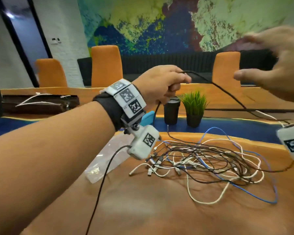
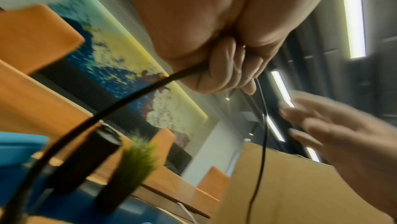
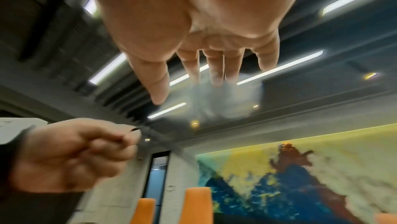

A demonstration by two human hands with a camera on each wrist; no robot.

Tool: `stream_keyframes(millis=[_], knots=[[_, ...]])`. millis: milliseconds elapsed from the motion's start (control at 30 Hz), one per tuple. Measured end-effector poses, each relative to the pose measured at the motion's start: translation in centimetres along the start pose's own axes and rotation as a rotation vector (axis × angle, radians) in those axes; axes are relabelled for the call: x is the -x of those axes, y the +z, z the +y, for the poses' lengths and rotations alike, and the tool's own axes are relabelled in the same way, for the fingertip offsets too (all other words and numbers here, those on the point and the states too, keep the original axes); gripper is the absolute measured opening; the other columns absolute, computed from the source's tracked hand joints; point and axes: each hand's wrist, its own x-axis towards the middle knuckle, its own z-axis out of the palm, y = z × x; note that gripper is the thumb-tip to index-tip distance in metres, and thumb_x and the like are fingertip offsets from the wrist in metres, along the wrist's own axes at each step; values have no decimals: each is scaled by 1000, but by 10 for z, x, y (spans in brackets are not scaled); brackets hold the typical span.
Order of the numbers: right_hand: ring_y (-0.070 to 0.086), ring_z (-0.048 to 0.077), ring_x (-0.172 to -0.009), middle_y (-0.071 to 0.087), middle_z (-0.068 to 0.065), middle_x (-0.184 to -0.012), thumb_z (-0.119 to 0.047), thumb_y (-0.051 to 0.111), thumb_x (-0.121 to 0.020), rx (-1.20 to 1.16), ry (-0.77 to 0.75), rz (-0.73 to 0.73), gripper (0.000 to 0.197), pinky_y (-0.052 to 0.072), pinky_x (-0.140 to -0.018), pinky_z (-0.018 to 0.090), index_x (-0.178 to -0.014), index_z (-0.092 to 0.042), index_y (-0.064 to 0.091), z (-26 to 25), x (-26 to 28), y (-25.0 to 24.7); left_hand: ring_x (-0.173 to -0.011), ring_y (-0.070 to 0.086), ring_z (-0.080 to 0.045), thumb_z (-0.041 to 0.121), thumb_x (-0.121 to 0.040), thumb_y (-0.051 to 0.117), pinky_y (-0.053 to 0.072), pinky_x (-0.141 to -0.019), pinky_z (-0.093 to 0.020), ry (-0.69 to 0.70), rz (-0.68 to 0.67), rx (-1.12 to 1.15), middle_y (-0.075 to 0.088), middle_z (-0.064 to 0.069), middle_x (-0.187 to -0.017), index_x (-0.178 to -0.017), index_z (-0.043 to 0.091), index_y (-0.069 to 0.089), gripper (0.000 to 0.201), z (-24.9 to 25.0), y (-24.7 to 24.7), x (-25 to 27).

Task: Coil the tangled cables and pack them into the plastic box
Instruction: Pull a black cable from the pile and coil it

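Note:
My left hand (image 1: 171, 82) is raised above the table and grips a black cable (image 1: 227, 94). That cable runs right and down to the table's far right. In the left wrist view its fingers (image 2: 227, 73) curl round the black cable (image 2: 128, 98). My right hand (image 1: 268, 68) hovers to the right, blurred, fingers spread, holding nothing; the right wrist view shows its straight fingers (image 3: 214, 67). A tangle of white, black and blue cables (image 1: 202, 160) lies on the wooden table. A clear plastic box (image 1: 100, 160) lies left of the tangle, partly hidden by my left wrist.
A black cup (image 1: 171, 111) and a small potted plant (image 1: 193, 107) stand behind the tangle, with a blue object (image 1: 148, 117) to their left. Orange chairs (image 1: 107, 65) line the table's far side. A dark pouch with white cables (image 1: 39, 102) lies far left.

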Motion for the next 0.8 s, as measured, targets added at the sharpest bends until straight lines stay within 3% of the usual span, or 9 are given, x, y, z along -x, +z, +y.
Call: stream_keyframes(millis=[67,133,167,200,267,467,533,667,800], knots=[[50,23,-126,53,6,-138,-53,62,-85,37,-73,-122,70,40,-106,41,-146,-30,37,-31,-5,2,-50,29,-10,12,-99,47,18,-43,-22,42,-40,39,39,2,-62,-97,9,59,13,17,17,-4],[65,8,-83,70,3,-100,-40,63,-90,-197,-52,-198,36,53,-74,23,-124,-27,61,-57,-8,7,-52,30,-10,11,-99,46,19,-47,-24,74,-44,116,40,1,-65,-97,9,57,12,26,22,-6],[58,7,-62,67,2,-81,-34,63,-91,-346,-17,-210,23,48,-57,19,-110,-21,68,-56,-12,6,-53,31,-9,11,-100,45,21,-49,-24,85,-35,156,40,0,-66,-99,9,57,13,28,21,-7],[50,13,-54,60,5,-71,-29,63,-91,-447,28,-204,18,41,-48,21,-101,-16,70,-50,-14,7,-54,32,-9,12,-101,43,23,-50,-24,84,-26,189,40,0,-67,-101,8,58,16,24,17,-8],[38,25,-58,50,15,-70,-26,65,-90,-615,140,-181,17,32,-48,29,-94,-11,72,-33,-12,5,-56,33,-9,13,-103,39,27,-52,-23,55,-34,239,40,1,-68,-104,7,61,23,10,8,-5],[41,14,-52,55,10,-69,-30,71,-86,-619,319,75,17,35,-37,17,-95,-15,75,5,-24,-3,-58,34,-6,18,-106,35,30,-53,-18,-75,-84,346,41,4,-67,-102,9,61,27,-25,-7,20],[45,12,-53,57,9,-70,-30,72,-86,-620,331,80,18,38,-39,18,-97,-16,75,11,-27,0,-58,35,-6,18,-106,36,30,-53,-18,-109,-112,402,42,4,-68,-100,10,62,28,-27,-6,25],[48,22,-66,63,13,-82,-26,70,-88,-578,321,131,12,39,-53,26,-96,-17,74,6,-25,11,-58,37,-7,19,-105,37,35,-53,-18,-129,-193,581,44,4,-68,-94,12,62,28,-22,-3,34],[53,10,-58,67,7,-80,-23,68,-90,-534,308,84,11,43,-43,14,-93,-15,75,-1,-20,18,-61,48,-9,16,-103,39,50,-60,-22,-77,-199,766,52,2,-72,-93,12,60,24,-15,0,40]])
